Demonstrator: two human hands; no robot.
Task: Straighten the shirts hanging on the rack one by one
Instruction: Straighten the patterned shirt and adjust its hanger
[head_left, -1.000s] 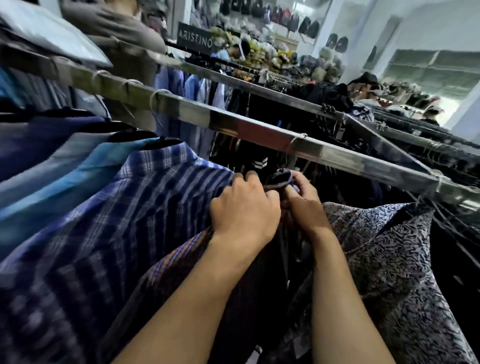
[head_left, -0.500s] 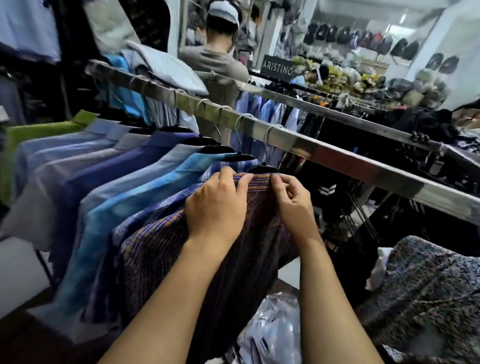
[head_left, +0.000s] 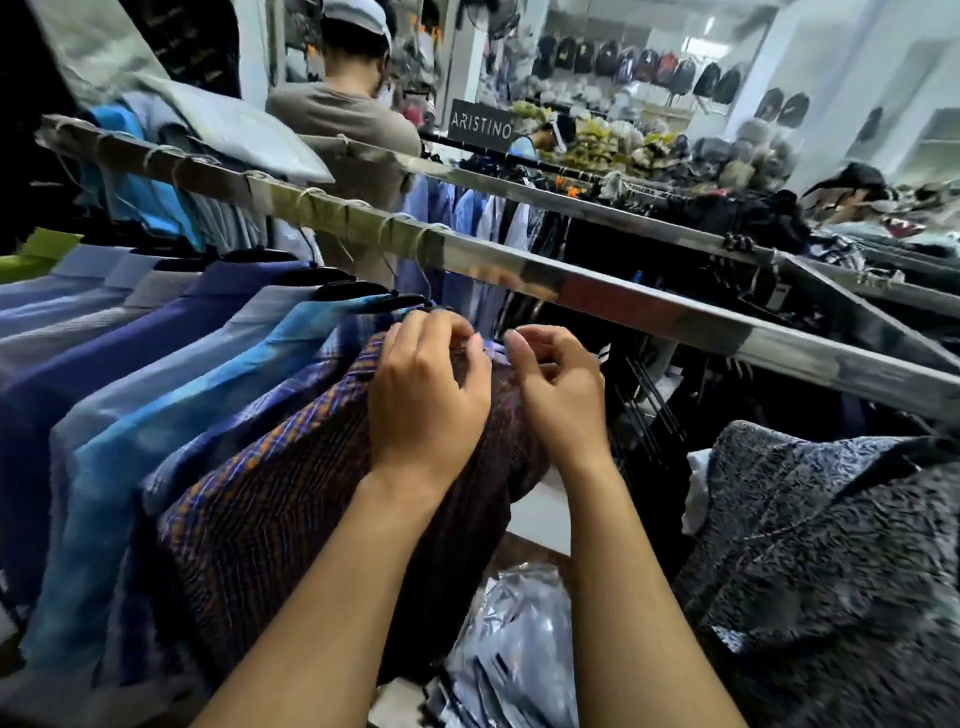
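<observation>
Under the rack rail (head_left: 623, 306), at the right end of the packed row, the dark checked shirt (head_left: 270, 519) hangs with its shoulder line running from the rail down toward the wearer. Left hand (head_left: 426, 400) and right hand (head_left: 563, 400) sit side by side on its collar, fingers curled, pinching the cloth. Next in turn, by judgement, is the grey patterned shirt (head_left: 831, 545), well apart to the right and nearer the right hand

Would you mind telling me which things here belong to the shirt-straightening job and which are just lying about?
Job: left hand and right hand, both pinching the dark plaid shirt; rack rail; blue shirts; grey patterned shirt.
Lying about: plastic-wrapped packets below; ARISTINO sign; backpacks on the wall.
</observation>
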